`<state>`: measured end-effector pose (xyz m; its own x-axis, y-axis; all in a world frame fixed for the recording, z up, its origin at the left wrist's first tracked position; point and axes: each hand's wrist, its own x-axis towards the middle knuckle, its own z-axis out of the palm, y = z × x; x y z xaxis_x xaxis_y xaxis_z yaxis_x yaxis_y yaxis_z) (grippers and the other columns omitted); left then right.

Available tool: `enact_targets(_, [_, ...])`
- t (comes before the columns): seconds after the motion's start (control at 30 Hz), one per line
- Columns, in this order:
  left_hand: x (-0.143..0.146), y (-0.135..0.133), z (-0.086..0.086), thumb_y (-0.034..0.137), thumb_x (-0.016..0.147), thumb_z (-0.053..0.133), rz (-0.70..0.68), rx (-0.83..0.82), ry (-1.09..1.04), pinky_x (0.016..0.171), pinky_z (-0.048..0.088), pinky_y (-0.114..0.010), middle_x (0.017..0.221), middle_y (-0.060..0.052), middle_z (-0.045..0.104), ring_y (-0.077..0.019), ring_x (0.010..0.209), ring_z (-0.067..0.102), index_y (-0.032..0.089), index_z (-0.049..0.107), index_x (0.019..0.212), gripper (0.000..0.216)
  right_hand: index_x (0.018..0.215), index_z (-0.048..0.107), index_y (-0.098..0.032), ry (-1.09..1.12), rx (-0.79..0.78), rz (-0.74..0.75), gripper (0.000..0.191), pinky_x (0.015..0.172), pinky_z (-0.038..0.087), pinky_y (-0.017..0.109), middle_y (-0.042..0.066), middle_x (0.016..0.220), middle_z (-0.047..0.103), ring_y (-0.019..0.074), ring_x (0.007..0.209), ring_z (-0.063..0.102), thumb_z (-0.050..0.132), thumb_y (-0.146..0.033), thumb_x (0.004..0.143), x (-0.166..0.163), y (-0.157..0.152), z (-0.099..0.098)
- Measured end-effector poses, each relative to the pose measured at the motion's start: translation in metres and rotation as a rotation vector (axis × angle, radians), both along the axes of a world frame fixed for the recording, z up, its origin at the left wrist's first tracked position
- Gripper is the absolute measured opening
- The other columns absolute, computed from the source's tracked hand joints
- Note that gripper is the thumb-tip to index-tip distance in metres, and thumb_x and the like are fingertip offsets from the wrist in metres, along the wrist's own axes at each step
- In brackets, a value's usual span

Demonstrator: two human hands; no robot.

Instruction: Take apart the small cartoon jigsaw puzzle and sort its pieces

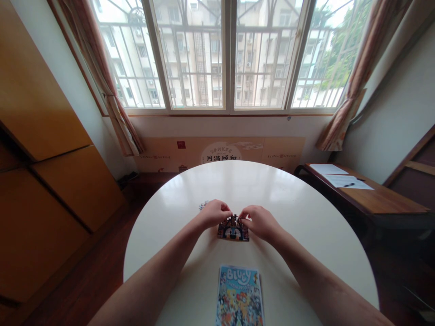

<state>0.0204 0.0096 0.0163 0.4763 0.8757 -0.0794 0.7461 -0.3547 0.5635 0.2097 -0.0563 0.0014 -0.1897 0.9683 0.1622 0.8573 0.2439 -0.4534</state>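
Observation:
A partly joined jigsaw puzzle (pixel 233 233) lies on the white round table, showing a dark blue cartoon dog face along its near side. Its far edge is uneven, with knobs standing out. At the upper left of it, my left hand (pixel 216 213) is closed, thumb and fingertips pinched at a small puzzle piece. My right hand (pixel 261 222) is closed in the same way at the upper right, its fingertips at the puzzle's edge. Fingers partly hide the pieces they pinch. Beyond my left hand lie several loose puzzle pieces (pixel 203 206), partly covered by it.
Nearer me on the table (pixel 163 217) lies a colourful "Bluey" picture sheet or pack (pixel 240 296). To the right stands a wooden side table (pixel 390 197) with papers (pixel 346 182) and dark pens. Orange cabinets (pixel 57 190) fill the left; a barred window is ahead.

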Motion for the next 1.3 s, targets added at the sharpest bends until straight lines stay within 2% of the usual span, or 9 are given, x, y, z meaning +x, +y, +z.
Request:
enact_targets(0.2, [-0.0001, -0.0005, 0.0004, 0.033, 0.076, 0.058, -0.016, 0.032, 0.01, 0.063, 0.044, -0.024, 0.078, -0.002, 0.074, -0.0166, 0.073, 0.064, 0.018, 0.075, 0.083, 0.024, 0.087, 0.076, -0.023, 0.019, 0.055, 0.006, 0.015, 0.084, 0.044, 0.026, 0.004, 0.094, 0.071, 0.0169, 0.093, 0.063, 0.062, -0.022, 0.081, 0.0004, 0.0027, -0.0005])
enact_targets(0.47, [-0.0004, -0.002, 0.0017, 0.029, 0.078, 0.058, -0.025, 0.058, 0.012, 0.062, 0.042, -0.023, 0.08, -0.002, 0.073, -0.0161, 0.073, 0.064, 0.017, 0.075, 0.081, 0.021, 0.089, 0.075, -0.026, 0.051, 0.036, 0.0, 0.02, 0.074, 0.043, 0.024, 0.0, 0.09, 0.074, 0.0156, 0.085, 0.065, 0.057, -0.024, 0.082, 0.0002, 0.0007, -0.0014])
enact_targets(0.73, [-0.0018, 0.0003, -0.0026, 0.029, 0.078, 0.059, -0.048, 0.071, 0.012, 0.062, 0.041, -0.024, 0.079, -0.002, 0.074, -0.0165, 0.074, 0.065, 0.018, 0.075, 0.081, 0.02, 0.092, 0.076, -0.027, 0.102, 0.044, -0.006, 0.022, 0.073, 0.044, 0.025, 0.0, 0.091, 0.075, 0.0167, 0.084, 0.067, 0.056, -0.03, 0.086, 0.0008, 0.0018, -0.0025])
enact_targets(1.0, [-0.0024, -0.0021, -0.0023, 0.033, 0.078, 0.061, -0.113, 0.043, 0.067, 0.062, 0.042, -0.024, 0.076, -0.002, 0.074, -0.0172, 0.073, 0.066, 0.018, 0.078, 0.084, 0.023, 0.097, 0.077, -0.022, 0.285, 0.042, 0.048, 0.026, 0.078, 0.049, 0.026, 0.004, 0.094, 0.076, 0.0185, 0.087, 0.069, 0.054, -0.031, 0.089, 0.003, 0.0085, -0.0077])
enact_targets(1.17, [-0.0026, -0.0027, -0.0003, 0.038, 0.081, 0.06, -0.117, 0.107, -0.039, 0.066, 0.043, -0.025, 0.085, -0.003, 0.076, -0.0182, 0.077, 0.066, 0.02, 0.078, 0.088, 0.026, 0.095, 0.077, -0.021, 0.354, 0.027, 0.055, 0.027, 0.075, 0.049, 0.027, 0.003, 0.084, 0.075, 0.0178, 0.079, 0.068, 0.053, -0.031, 0.088, 0.0033, 0.0091, -0.007])
enact_targets(1.3, [-0.0019, -0.0021, -0.0016, 0.043, 0.082, 0.061, -0.13, 0.096, -0.139, 0.065, 0.044, -0.026, 0.083, -0.004, 0.075, -0.0189, 0.074, 0.066, 0.019, 0.078, 0.09, 0.031, 0.095, 0.077, -0.02, 0.411, 0.0, 0.064, 0.028, 0.072, 0.048, 0.027, 0.003, 0.079, 0.073, 0.0174, 0.076, 0.067, 0.052, -0.031, 0.088, 0.0024, 0.0089, -0.0073])
